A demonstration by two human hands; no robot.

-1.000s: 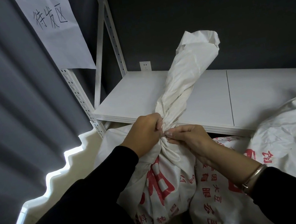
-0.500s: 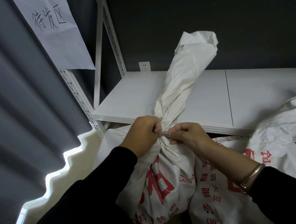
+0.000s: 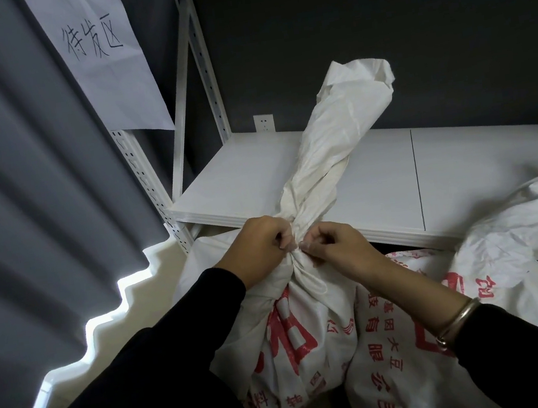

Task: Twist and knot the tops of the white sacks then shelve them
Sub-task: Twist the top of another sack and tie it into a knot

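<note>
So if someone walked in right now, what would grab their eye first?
The sack's twisted top, rising in the centre over the white shelf. Both hands pinch its neck: left hand, right hand. A paper sign with handwritten characters hangs at upper left, and another sack slumps onto the shelf at right.

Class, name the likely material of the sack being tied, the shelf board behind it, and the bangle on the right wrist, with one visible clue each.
Sack: probably woven plastic; stiff creases, matte white, red print.
Shelf board: likely painted metal or laminate; smooth, flat white.
Bangle: metal; silvery shine.
</note>
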